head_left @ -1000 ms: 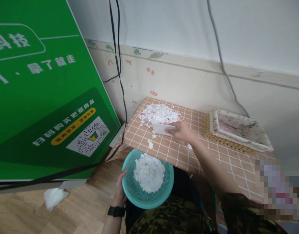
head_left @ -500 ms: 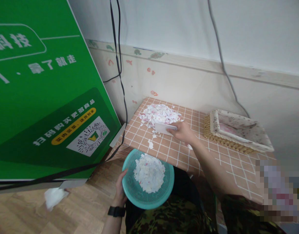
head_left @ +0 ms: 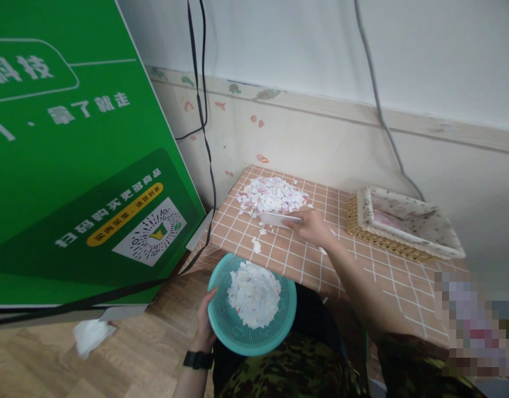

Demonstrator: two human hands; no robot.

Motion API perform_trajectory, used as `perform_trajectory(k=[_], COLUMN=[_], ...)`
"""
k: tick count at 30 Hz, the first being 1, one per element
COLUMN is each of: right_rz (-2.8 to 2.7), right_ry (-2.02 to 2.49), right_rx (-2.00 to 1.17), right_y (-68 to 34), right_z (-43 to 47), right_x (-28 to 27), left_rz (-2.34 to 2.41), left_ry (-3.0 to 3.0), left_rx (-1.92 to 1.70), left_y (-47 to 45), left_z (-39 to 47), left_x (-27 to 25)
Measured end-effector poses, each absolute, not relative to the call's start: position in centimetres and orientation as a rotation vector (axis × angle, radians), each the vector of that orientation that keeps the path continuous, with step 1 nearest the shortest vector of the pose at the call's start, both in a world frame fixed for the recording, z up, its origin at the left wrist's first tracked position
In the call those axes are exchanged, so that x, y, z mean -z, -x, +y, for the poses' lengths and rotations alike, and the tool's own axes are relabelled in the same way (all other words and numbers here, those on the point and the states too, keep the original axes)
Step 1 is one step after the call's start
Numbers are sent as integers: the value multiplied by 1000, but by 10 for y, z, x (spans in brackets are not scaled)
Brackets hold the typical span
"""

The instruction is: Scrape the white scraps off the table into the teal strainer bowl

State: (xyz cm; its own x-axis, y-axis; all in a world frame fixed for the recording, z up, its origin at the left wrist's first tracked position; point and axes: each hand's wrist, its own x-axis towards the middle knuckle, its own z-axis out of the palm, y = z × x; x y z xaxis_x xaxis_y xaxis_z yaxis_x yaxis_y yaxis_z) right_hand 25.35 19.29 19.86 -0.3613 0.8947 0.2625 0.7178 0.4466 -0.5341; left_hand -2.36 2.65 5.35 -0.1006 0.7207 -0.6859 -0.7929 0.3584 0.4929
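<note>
Turquoise round plastic basket [head_left: 251, 340] gripped in my left hand [head_left: 206, 315], my right hand [head_left: 312, 226] clasped a flat white slab [head_left: 273, 219] beside pink-and-white flakes [head_left: 271, 193] near the far-left corner of the brown-checked bench [head_left: 281, 254].

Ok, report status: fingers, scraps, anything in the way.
Left fingers gripping teal colander, scraps inside. Right fingers holding flat white tool beside scrap pile. Stray scraps on tabletop. No obstruction seen.

This looks like a shop corner: at nine o'clock, a green panel [head_left: 92, 166] with Chinese lettering about buying goods carries a scan code [head_left: 152, 232]; homelier signs are the fish-like prints [head_left: 260, 123] on the wall [head_left: 321, 146] at twelve, the cloth-lined wicker basket [head_left: 383, 240] at three and the wood-look floor [head_left: 130, 370] toward seven
</note>
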Motion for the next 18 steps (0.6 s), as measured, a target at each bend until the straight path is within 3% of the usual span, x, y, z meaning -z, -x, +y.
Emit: perform_trajectory(k=[12,18], right_rz=[-2306,-2228], right_ry=[1409,1466], right_rx=[-541,-424], right_y=[-259,-272], right_z=[188,184], right_x=[-218,-225], left_rz=[1107,1095], left_ry=[88,98], left_rx=[-1284,-1287], left_y=[25,25], left_z=[27,26], left_x=[-45,-44])
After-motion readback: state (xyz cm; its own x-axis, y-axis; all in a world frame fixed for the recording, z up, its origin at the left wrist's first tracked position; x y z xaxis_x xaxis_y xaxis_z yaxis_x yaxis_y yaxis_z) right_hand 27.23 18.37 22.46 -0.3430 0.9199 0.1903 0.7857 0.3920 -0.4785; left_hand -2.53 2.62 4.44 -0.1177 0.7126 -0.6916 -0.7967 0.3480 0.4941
